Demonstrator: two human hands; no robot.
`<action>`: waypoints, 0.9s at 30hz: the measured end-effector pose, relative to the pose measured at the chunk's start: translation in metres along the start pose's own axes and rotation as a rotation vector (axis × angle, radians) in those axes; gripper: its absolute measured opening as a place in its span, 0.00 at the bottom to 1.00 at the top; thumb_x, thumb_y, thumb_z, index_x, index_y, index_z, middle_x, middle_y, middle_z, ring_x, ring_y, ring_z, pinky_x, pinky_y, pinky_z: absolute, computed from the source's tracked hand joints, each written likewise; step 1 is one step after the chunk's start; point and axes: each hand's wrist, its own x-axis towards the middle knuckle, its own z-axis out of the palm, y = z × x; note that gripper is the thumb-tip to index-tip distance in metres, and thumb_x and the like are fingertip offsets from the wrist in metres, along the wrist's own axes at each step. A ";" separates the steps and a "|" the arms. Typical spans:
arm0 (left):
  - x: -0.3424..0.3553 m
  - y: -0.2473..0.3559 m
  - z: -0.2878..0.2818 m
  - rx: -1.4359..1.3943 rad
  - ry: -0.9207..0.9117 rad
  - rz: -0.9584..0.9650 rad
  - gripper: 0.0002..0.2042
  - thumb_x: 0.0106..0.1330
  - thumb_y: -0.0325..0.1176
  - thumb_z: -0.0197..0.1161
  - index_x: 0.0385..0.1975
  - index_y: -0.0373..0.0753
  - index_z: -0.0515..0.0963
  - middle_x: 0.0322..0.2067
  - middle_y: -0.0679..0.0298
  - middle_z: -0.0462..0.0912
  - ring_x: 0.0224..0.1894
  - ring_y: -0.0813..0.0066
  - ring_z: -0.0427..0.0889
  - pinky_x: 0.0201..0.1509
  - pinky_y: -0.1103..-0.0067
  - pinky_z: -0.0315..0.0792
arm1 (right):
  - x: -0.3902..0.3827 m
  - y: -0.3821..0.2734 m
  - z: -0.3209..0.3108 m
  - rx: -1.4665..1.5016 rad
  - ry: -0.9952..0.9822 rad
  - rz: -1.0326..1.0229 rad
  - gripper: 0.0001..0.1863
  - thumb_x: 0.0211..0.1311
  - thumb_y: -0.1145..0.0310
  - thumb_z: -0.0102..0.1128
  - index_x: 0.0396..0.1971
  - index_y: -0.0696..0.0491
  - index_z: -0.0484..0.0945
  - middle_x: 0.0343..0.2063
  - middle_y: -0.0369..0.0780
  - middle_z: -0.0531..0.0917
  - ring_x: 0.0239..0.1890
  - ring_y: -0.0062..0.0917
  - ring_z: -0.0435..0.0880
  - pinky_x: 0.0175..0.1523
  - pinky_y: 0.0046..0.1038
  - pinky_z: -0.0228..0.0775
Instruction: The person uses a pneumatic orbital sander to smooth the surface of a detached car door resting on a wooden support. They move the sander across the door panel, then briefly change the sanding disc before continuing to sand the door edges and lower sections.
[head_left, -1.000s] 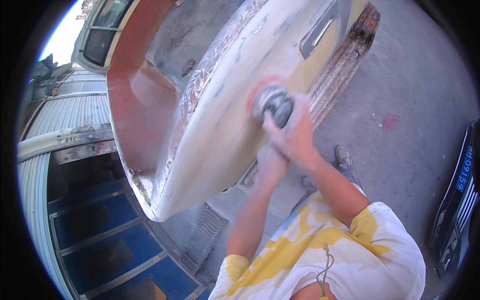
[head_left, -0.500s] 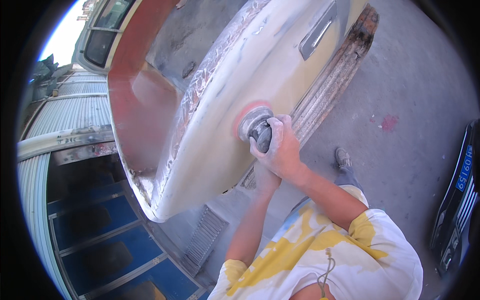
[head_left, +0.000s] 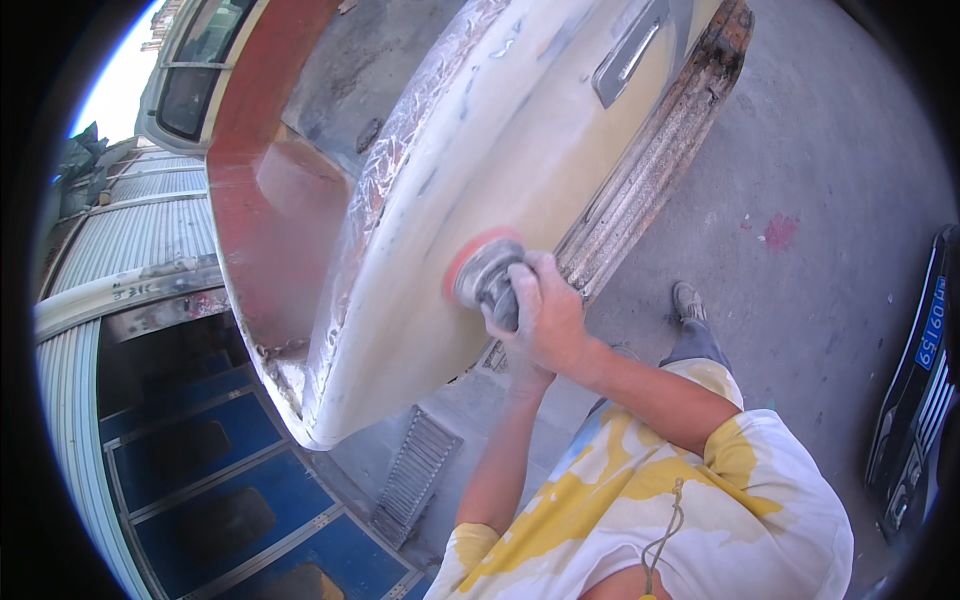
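Observation:
A round power sander [head_left: 492, 275] with a red-edged pad lies against a cream and white car body panel [head_left: 420, 330]. My right hand [head_left: 548, 312] is closed around its dark grip, the fingers pale with dust. Just below and behind it is my left hand [head_left: 524, 368], close to the sander's rear; its fingers are mostly hidden by the right hand. Farther up the panel sits a door handle [head_left: 628, 65] in a grey recess. Crinkled clear film [head_left: 385, 180] runs along the panel's upper edge.
A rusty, worn sill [head_left: 650, 170] borders the panel's right side. Below the panel, a metal drain grate [head_left: 417, 470] lies in the grey floor [head_left: 800, 180]. Blue panels [head_left: 205, 440] stand at lower left, and a dark car front [head_left: 915, 390] at the right edge.
My hands and the sander have shifted a little left and down along the panel. The right hand keeps its hold on the sander.

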 end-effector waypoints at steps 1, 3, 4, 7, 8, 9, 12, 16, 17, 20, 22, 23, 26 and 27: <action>0.003 0.001 -0.002 0.030 -0.089 -0.013 0.31 0.60 0.30 0.67 0.64 0.30 0.66 0.47 0.41 0.84 0.50 0.40 0.82 0.50 0.57 0.75 | 0.004 0.002 -0.002 -0.007 0.020 0.038 0.37 0.45 0.64 0.79 0.54 0.56 0.67 0.48 0.50 0.73 0.42 0.48 0.81 0.43 0.43 0.78; 0.012 0.002 -0.005 0.089 -0.339 -0.051 0.29 0.60 0.29 0.66 0.62 0.30 0.69 0.48 0.41 0.83 0.51 0.39 0.82 0.50 0.56 0.75 | 0.021 0.011 -0.012 -0.005 0.109 0.082 0.36 0.46 0.65 0.79 0.54 0.56 0.67 0.48 0.50 0.73 0.42 0.48 0.81 0.44 0.43 0.78; 0.017 0.003 -0.003 0.112 -0.379 -0.054 0.28 0.59 0.29 0.66 0.61 0.30 0.70 0.48 0.40 0.83 0.51 0.39 0.81 0.51 0.56 0.74 | 0.032 0.016 -0.017 -0.005 0.147 0.126 0.36 0.47 0.65 0.78 0.54 0.56 0.67 0.48 0.50 0.73 0.42 0.48 0.81 0.44 0.44 0.78; 0.024 0.001 -0.001 0.147 -0.384 -0.041 0.23 0.59 0.30 0.65 0.55 0.30 0.76 0.47 0.40 0.83 0.50 0.39 0.81 0.50 0.56 0.74 | 0.048 0.017 -0.027 0.011 0.194 0.278 0.33 0.48 0.67 0.78 0.52 0.58 0.68 0.45 0.50 0.74 0.48 0.47 0.78 0.51 0.42 0.75; 0.023 -0.001 -0.001 0.149 -0.374 -0.013 0.23 0.59 0.30 0.65 0.56 0.30 0.75 0.46 0.40 0.83 0.50 0.39 0.81 0.50 0.55 0.74 | 0.048 0.013 -0.026 0.032 0.200 0.272 0.33 0.48 0.68 0.78 0.52 0.57 0.68 0.46 0.50 0.74 0.48 0.47 0.77 0.52 0.41 0.74; 0.020 -0.005 -0.002 0.155 -0.367 0.017 0.24 0.60 0.31 0.65 0.57 0.30 0.74 0.45 0.39 0.83 0.50 0.40 0.81 0.50 0.55 0.74 | 0.044 0.008 -0.023 0.040 0.177 0.227 0.33 0.47 0.68 0.78 0.52 0.57 0.68 0.46 0.50 0.74 0.48 0.47 0.78 0.51 0.42 0.75; -0.003 -0.020 -0.016 0.043 -0.054 0.078 0.25 0.60 0.32 0.65 0.57 0.30 0.72 0.43 0.40 0.84 0.48 0.39 0.82 0.49 0.55 0.74 | 0.014 -0.015 0.002 0.013 0.146 0.082 0.35 0.46 0.63 0.79 0.53 0.56 0.68 0.45 0.50 0.74 0.40 0.48 0.82 0.42 0.43 0.78; -0.034 -0.044 -0.041 -0.082 0.087 -0.028 0.27 0.61 0.33 0.65 0.60 0.29 0.68 0.43 0.40 0.84 0.48 0.39 0.82 0.49 0.55 0.75 | -0.038 -0.043 0.046 0.052 0.046 -0.117 0.32 0.49 0.65 0.72 0.54 0.55 0.69 0.47 0.51 0.75 0.41 0.46 0.82 0.41 0.43 0.78; -0.041 -0.049 -0.048 -0.097 0.116 -0.049 0.28 0.62 0.34 0.65 0.61 0.29 0.67 0.43 0.40 0.84 0.48 0.39 0.82 0.49 0.55 0.75 | -0.049 -0.049 0.056 0.029 0.018 -0.166 0.31 0.50 0.65 0.70 0.54 0.55 0.69 0.48 0.51 0.75 0.41 0.45 0.82 0.41 0.42 0.78; -0.064 -0.060 -0.065 -0.126 0.187 -0.095 0.30 0.62 0.35 0.65 0.62 0.29 0.64 0.43 0.41 0.84 0.47 0.39 0.83 0.49 0.55 0.75 | -0.075 -0.068 0.076 -0.042 -0.084 -0.286 0.27 0.54 0.66 0.63 0.54 0.55 0.70 0.49 0.51 0.75 0.42 0.44 0.81 0.41 0.41 0.78; -0.076 -0.064 -0.073 -0.134 0.208 -0.108 0.31 0.63 0.35 0.65 0.64 0.28 0.62 0.42 0.41 0.85 0.47 0.39 0.83 0.49 0.55 0.75 | -0.083 -0.079 0.081 -0.054 -0.108 -0.298 0.26 0.54 0.66 0.63 0.54 0.55 0.70 0.49 0.51 0.75 0.42 0.43 0.81 0.41 0.41 0.78; -0.080 -0.064 -0.074 -0.138 0.207 -0.106 0.32 0.63 0.36 0.65 0.64 0.28 0.61 0.42 0.41 0.85 0.47 0.39 0.83 0.49 0.55 0.75 | -0.084 -0.082 0.081 -0.047 -0.097 -0.274 0.27 0.53 0.65 0.66 0.54 0.55 0.71 0.49 0.51 0.75 0.41 0.44 0.81 0.41 0.42 0.78; -0.073 -0.062 -0.072 -0.122 0.153 -0.073 0.34 0.64 0.37 0.64 0.66 0.28 0.59 0.42 0.41 0.85 0.47 0.39 0.84 0.49 0.55 0.75 | -0.069 -0.077 0.071 -0.054 -0.020 -0.095 0.30 0.49 0.63 0.73 0.52 0.55 0.71 0.47 0.51 0.75 0.40 0.46 0.82 0.41 0.43 0.78; -0.065 -0.059 -0.067 -0.102 0.117 -0.049 0.35 0.64 0.37 0.64 0.67 0.27 0.58 0.42 0.41 0.85 0.47 0.39 0.84 0.49 0.55 0.75 | -0.059 -0.072 0.064 -0.050 0.039 -0.033 0.32 0.48 0.63 0.76 0.52 0.55 0.72 0.46 0.51 0.75 0.40 0.46 0.82 0.41 0.44 0.77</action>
